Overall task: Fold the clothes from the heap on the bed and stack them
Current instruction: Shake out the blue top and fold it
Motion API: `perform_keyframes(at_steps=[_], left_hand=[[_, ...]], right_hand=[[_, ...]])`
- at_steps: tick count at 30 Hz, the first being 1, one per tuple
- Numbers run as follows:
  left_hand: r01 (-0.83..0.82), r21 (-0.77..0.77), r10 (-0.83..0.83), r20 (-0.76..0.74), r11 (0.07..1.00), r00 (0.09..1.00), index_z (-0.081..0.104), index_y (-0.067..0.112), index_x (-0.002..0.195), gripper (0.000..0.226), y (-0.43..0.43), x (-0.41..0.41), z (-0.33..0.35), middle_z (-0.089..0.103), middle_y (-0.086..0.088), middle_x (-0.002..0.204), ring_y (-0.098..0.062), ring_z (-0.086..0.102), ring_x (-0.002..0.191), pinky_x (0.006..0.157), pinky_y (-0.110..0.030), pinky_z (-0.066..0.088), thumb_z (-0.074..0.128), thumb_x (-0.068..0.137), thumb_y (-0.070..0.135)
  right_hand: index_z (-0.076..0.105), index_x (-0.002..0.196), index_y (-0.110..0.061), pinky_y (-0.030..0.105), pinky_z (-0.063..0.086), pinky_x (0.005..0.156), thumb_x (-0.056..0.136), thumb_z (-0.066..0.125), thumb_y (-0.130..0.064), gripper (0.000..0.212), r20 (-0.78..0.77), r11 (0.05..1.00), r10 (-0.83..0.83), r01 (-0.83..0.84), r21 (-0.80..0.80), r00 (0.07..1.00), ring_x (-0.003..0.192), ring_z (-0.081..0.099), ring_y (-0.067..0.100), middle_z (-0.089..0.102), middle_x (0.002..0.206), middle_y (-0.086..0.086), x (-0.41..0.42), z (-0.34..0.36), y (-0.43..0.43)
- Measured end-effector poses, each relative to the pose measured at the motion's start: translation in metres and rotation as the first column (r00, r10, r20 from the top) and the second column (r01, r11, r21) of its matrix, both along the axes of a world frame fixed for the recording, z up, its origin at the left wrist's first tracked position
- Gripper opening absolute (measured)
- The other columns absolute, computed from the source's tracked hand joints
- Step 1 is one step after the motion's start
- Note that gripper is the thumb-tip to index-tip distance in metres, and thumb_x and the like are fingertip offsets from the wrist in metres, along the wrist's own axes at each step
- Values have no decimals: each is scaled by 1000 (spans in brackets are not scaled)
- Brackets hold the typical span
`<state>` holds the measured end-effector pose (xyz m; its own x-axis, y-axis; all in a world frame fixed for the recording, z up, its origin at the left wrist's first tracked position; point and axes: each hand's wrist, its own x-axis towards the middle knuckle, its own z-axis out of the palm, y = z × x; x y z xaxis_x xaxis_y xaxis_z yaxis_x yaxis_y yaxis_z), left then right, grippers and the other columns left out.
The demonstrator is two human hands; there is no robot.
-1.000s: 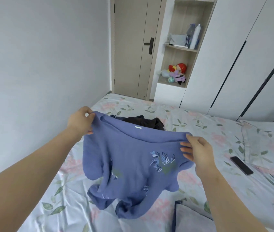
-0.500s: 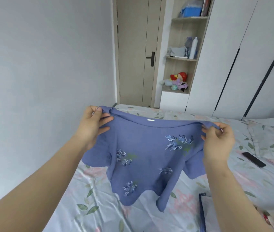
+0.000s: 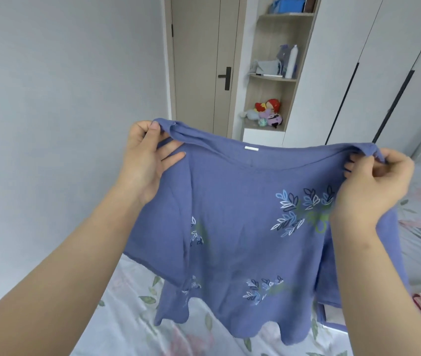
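You've raised the blue top (image 3: 232,206) higher, stretched wider btwn hands vs 0.5 s ago. L hand (image 3: 143,160) & R hand (image 3: 374,181) each pinch a shoulder, hem clear above the bed (image 3: 127,317).

No text can be read. The shirt (image 3: 230,214) has a small white tag (image 3: 251,148) at the middle of its neck edge, but it is too small to show any letters. The bottle (image 3: 292,61) on the shelf (image 3: 272,77) is also too blurred.
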<state>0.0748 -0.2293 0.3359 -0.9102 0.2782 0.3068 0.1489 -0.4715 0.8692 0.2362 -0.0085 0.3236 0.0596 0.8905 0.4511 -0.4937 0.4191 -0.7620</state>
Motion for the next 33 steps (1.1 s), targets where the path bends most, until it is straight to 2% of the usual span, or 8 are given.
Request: perform_keyframes(at_steps=[4,10,14,18,26,29,31,33], left_hand=[[13,-67,-10,44,998,999,45,23,85,20,18,-28,-24,68,10,87,-13,69,91,83,-35,56,37,103,23],[27,-285,20,162,958,987,43,23,87,18,69,-92,-94,68,6,99,-13,68,97,87,-35,53,36,103,28],[25,-424,90,250,905,964,42,22,86,18,116,-146,-151,63,2,99,-18,65,99,82,-33,52,37,103,26],[56,-541,135,306,839,943,40,20,80,23,166,-195,-216,60,2,93,-12,64,86,72,-28,50,37,103,22],[196,-753,168,378,629,910,36,18,73,27,244,-270,-368,61,-1,94,-13,62,86,70,-31,46,36,100,17],[301,-723,149,487,622,861,38,23,74,25,262,-288,-414,50,-1,89,-16,53,84,78,-35,41,39,98,16],[458,-632,54,620,625,783,45,32,91,15,268,-294,-437,43,-1,88,-14,45,89,84,-36,37,41,98,20],[545,-651,-25,630,529,777,31,39,135,41,268,-297,-461,49,-4,117,-15,45,110,89,-36,39,47,98,29]], right_hand=[[44,80,-25,18,48,70,87,49,-8,19,72,1000,-13,14,-11,997,67,58,4,54,71,-10,-25,-19,17],[43,81,-29,10,40,63,92,47,-13,21,376,997,-1,31,-72,927,71,55,3,54,77,-10,-90,-89,71],[47,94,-16,12,33,50,95,45,-14,2,598,991,63,19,-129,799,60,45,2,49,73,-10,-138,-156,119],[49,98,-17,10,31,43,96,45,-14,6,743,979,118,47,-197,659,55,43,3,47,68,-10,-184,-226,167],[54,114,-16,22,31,50,92,41,-14,25,887,943,280,67,-325,367,62,45,4,51,72,-11,-251,-370,244],[52,121,-17,28,38,65,95,45,-21,27,888,926,369,-31,-375,276,82,53,19,62,94,0,-271,-414,262],[42,136,-18,28,37,78,95,48,-20,41,884,903,428,-125,-411,188,102,54,25,58,120,4,-285,-438,275],[19,149,-21,29,38,87,94,52,-14,65,848,850,513,-215,-481,131,119,48,25,40,144,5,-297,-458,279]])
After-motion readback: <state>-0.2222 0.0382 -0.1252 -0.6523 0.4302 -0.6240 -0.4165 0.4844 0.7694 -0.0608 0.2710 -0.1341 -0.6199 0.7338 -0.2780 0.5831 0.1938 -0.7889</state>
